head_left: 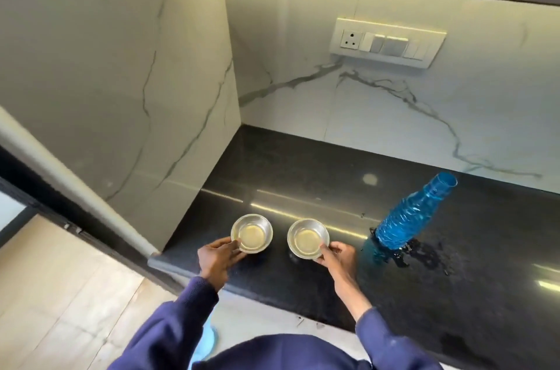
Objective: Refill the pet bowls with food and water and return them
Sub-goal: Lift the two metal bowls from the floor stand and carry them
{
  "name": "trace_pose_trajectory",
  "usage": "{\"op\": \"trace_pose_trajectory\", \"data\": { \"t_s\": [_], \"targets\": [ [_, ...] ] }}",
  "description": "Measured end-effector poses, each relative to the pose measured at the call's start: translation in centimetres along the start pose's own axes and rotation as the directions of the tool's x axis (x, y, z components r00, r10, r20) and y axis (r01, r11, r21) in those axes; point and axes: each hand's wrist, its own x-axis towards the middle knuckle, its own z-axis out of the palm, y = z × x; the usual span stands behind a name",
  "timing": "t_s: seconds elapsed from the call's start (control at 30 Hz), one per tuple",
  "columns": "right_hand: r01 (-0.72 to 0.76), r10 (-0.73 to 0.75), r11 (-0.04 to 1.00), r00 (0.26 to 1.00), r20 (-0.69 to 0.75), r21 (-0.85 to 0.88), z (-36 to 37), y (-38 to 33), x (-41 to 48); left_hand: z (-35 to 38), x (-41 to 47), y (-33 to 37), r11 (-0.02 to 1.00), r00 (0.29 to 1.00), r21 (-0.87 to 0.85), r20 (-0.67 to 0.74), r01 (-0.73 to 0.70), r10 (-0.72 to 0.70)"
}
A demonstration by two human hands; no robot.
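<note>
Fig.: two steel bowls at the counter (303, 175), seen from beside the person. Landmark: blue bottle (415, 215), upright, cap off.

- R bowl (307, 238): just left of the bottle. R hand (336, 257) pinches its near rim, thumb on top, fingers curled under.
- L bowl (251, 233): further left of the bottle, beside the R bowl but not touching it. L hand (219, 257) grips its near rim the same way.
- Both bowls look empty of food. Can't tell whether they rest on the counter or sit just above it.
- Wet patch (424, 257) at the bottle's base.

Step, prob.: bowls brought to the fill spot, refill not yet begun. Next move needs both bowls flat on the counter and the R hand freed for the bottle. The pour should be slow, since the bowls are shallow. No food container in view.
</note>
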Motion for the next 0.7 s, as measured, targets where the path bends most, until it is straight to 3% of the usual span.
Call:
{"op": "trace_pose_trajectory", "data": {
  "t_s": [0.27, 0.7],
  "targets": [
    [-0.076, 0.091, 0.988, 0.990, -0.104, 0.134, 2.6, -1.9, 3.4, 3.8, 5.5, 4.2, 0.994, 0.997, 0.110, 0.070, 0.018, -0.026],
    [-0.077, 0.097, 0.989, 0.983, -0.155, 0.127, 4.0, -2.7, 5.5, 6.3, 8.6, 5.8, 0.979, 0.990, 0.191, 0.104, 0.072, -0.093]
  ]
}}
